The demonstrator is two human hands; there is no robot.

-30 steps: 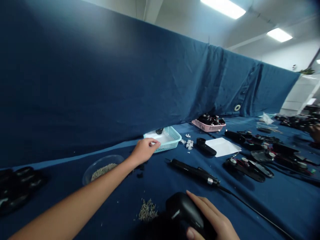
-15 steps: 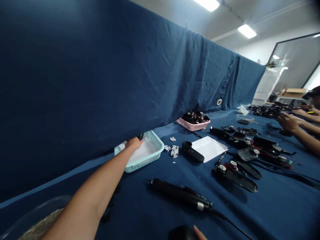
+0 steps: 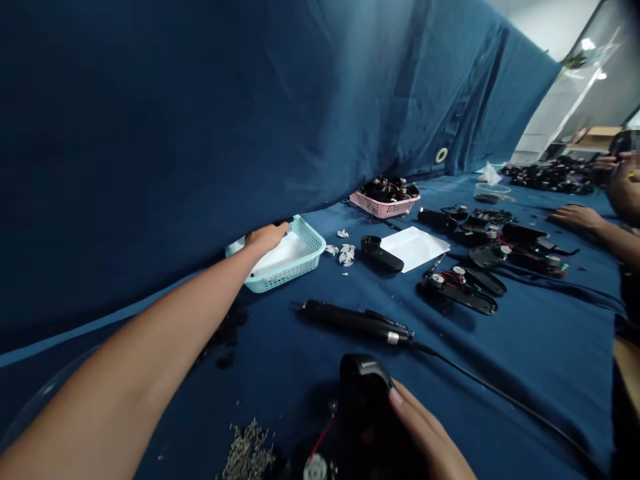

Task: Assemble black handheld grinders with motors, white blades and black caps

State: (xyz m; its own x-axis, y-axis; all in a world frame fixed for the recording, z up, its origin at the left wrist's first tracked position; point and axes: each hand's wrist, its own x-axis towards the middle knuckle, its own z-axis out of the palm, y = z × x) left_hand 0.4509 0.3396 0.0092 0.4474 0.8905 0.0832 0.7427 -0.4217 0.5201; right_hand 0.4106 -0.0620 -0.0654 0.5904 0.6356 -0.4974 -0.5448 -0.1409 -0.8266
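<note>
My left hand [image 3: 266, 237] reaches far forward into a light teal basket [image 3: 295, 269] that sits under the edge of a hanging blue cloth [image 3: 200, 120]. Its fingers curl over something small and dark at the basket's back rim; what it is stays hidden. My right hand [image 3: 425, 437] rests near the bottom edge, wrapped around a black plastic device [image 3: 365, 393] with a red wire and a small round motor showing. A black electric screwdriver [image 3: 355, 320] lies between the two hands with its cable running right.
Small white plastic parts [image 3: 344, 253], a black handle piece [image 3: 381, 254] and a white sheet [image 3: 414, 246] lie beside the basket. A pink basket [image 3: 383, 205] holds dark parts. Opened black devices [image 3: 463, 293] spread to the right. Loose screws [image 3: 247, 453] lie near me. Another person's hand [image 3: 575, 217] works at right.
My left hand went from the basket's front rim deeper in, under the cloth. The view swung right then down, bringing my right hand and the black device back into sight.
</note>
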